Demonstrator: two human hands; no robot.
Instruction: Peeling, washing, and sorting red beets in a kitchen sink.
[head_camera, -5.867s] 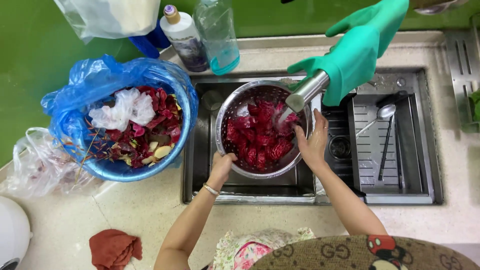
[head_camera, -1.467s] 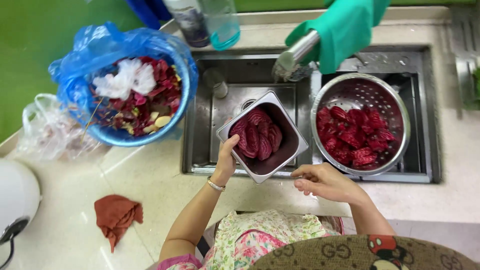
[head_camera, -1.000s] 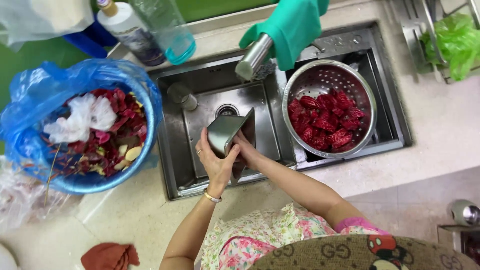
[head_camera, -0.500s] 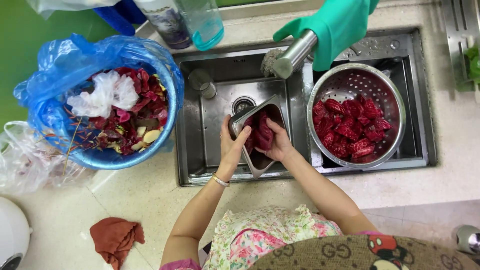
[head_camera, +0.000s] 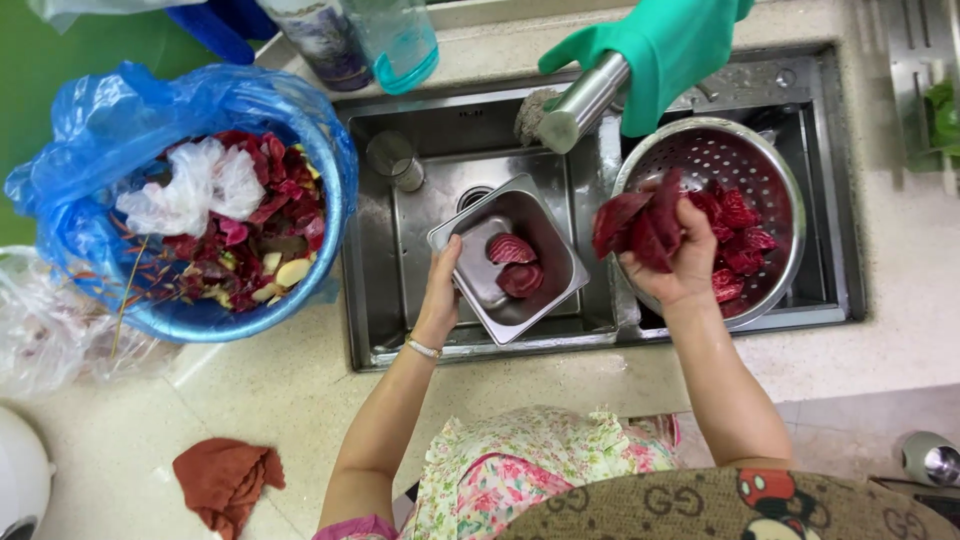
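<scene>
My left hand (head_camera: 440, 300) grips the near rim of a rectangular steel pan (head_camera: 505, 258), tilted over the left sink basin, with two dark red fruit pieces (head_camera: 515, 265) left inside. My right hand (head_camera: 672, 255) is closed on a handful of red fruit pieces (head_camera: 632, 222), raised at the rim of the round steel colander (head_camera: 730, 165). The colander sits in the right basin and holds more red pieces (head_camera: 740, 240).
A faucet spout (head_camera: 585, 100) with a green rubber glove (head_camera: 665, 50) draped over it hangs above the sink (head_camera: 400, 320). A blue-bagged bin (head_camera: 190, 210) of peelings stands at the left. A rust-coloured cloth (head_camera: 225, 480) lies on the counter; bottles (head_camera: 400, 40) stand behind.
My right hand has lifted a handful of red pieces out of the pan and carried it right to the colander. The pan now holds only two pieces.
</scene>
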